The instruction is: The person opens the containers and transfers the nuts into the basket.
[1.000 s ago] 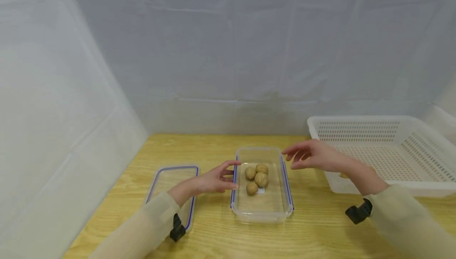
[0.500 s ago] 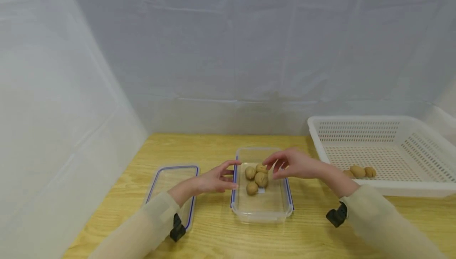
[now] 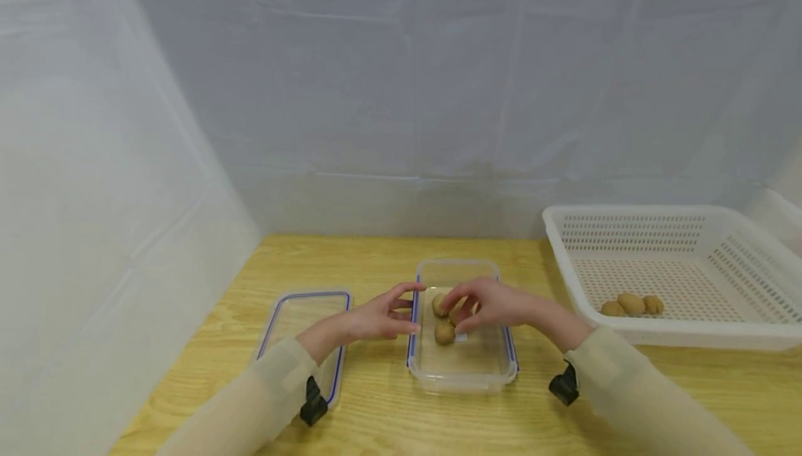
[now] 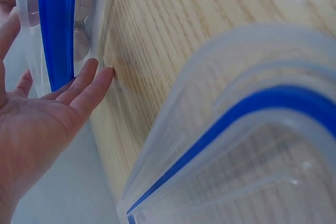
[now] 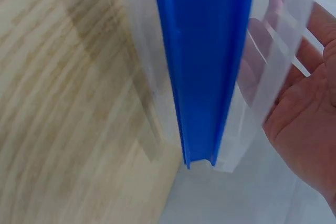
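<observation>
your right hand (image 3: pixel 495 305) over walnuts (image 3: pixel 445 331) in clear container (image 3: pixel 462 365), fingers curled down onto them, grasp unconfirmed | left hand (image 3: pixel 376 317) relaxed, flat against container's left wall | container's long axis runs away from you | right nearer

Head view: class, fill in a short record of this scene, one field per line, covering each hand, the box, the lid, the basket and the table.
Left hand: open, fingers resting against the box's left wall
Right hand: reaching into the box over the walnuts; whether it grips one cannot be told
Box: clear, blue-edged, uncovered, at the table's middle
Lid: flat on the table, left of the box
Basket: white, perforated, to the right, with three walnuts inside
Table: light wood
</observation>
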Tool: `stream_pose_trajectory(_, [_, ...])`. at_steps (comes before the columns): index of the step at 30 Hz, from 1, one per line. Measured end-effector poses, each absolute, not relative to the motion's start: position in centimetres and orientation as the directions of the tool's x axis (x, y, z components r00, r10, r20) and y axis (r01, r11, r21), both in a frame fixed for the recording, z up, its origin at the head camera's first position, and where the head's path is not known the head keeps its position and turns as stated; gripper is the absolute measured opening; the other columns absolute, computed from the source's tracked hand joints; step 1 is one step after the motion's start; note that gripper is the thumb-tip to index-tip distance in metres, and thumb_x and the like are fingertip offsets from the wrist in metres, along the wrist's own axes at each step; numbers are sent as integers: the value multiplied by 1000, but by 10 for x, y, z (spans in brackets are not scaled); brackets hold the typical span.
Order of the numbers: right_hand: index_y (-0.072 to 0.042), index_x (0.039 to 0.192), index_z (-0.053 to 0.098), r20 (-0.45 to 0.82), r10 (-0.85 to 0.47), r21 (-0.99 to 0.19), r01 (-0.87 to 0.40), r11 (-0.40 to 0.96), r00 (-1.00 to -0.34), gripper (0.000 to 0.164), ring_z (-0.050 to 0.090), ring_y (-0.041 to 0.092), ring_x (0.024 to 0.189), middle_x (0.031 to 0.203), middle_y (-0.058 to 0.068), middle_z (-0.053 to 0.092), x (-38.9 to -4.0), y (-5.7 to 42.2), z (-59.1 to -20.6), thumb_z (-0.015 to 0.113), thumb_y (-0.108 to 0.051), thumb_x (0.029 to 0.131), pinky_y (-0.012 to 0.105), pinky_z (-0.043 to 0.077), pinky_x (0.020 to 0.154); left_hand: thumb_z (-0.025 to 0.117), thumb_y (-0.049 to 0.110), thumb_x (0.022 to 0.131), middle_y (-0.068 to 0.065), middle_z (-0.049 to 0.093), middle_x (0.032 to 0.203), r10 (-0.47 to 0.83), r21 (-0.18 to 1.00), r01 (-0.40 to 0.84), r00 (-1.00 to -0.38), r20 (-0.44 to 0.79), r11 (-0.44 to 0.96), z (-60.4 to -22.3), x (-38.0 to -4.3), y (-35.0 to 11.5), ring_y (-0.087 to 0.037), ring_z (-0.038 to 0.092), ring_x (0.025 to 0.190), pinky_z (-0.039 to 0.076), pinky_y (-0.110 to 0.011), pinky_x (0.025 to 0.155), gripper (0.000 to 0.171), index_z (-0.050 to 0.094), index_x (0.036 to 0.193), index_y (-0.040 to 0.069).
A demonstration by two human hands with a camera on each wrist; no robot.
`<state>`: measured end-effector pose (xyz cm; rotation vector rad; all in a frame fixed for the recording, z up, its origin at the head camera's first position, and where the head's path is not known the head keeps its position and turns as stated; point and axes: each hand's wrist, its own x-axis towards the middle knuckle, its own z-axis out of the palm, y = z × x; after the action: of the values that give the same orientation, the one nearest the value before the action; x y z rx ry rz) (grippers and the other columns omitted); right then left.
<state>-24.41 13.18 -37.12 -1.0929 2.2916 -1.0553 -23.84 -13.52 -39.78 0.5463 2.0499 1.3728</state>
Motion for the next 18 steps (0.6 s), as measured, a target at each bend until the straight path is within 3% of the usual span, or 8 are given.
stream_pose_trajectory(6, [4,120,63,-42,-777,-767,-478,428,-628,41,67,24,95,118,17,64,-242,126,-378,77,-8,83,26,52,81,65,18,95,-28,25,152,632,926,8,-733,-251,377,-398,-239,-136,-44,37,133,41,-60,95,70,24,152,21])
stream_pose_trajectory(13, [1,122,64,-76,-761,-710,-501,495,-644,44,64,15,88,109,6,65,-241,120,-385,79,-7,81,25,51,78,63,16,96,-28,24,153,630,924,11,-734,-252,381,-397,-238,-135,-45,37,133,41,-60,95,69,24,153,21])
stream_pose_trajectory(18, [-3,116,68,-101,-761,-673,-520,527,-641,37,63,14,88,104,0,65,-240,117,-388,79,-7,81,25,50,77,64,17,96,-27,24,153,631,924,10,-733,-253,382,-397,-238,-136,-44,37,133,41,-60,95,69,24,153,22])
